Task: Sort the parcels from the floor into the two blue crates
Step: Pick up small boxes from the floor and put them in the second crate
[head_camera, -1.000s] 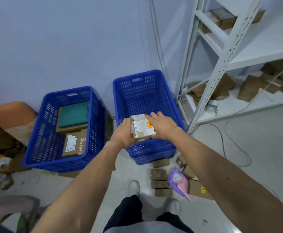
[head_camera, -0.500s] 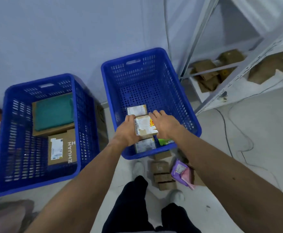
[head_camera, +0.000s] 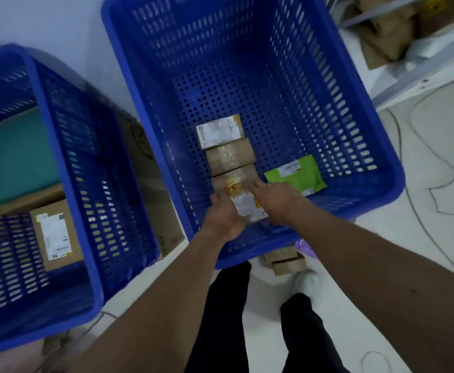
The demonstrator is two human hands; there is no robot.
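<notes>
Cardboard, taped and carrying a white label with yellow-red stickers, makes up the small parcel (head_camera: pixel 247 210) held between both hands. The left hand (head_camera: pixel 224 220) curls its fingers round the parcel's left edge, and the right hand (head_camera: pixel 278 201) presses straight fingers along its right edge. The parcel sits low inside the right crate (head_camera: pixel 355 130), near the front wall, at the end of a row with a taped brown box (head_camera: pixel 229 156) and a white-labelled box (head_camera: pixel 219 131). A glossy green mailer (head_camera: pixel 295 176) lies flat just right of the fingers. Perforated blue plastic walls enclose everything. The left crate (head_camera: pixel 66 184) holds a teal pack (head_camera: pixel 15 154) and a labelled carton (head_camera: pixel 56 235). Brown floor parcels (head_camera: pixel 285 261) and a purple bag (head_camera: pixel 305 246) peek out below the front wall.
</notes>
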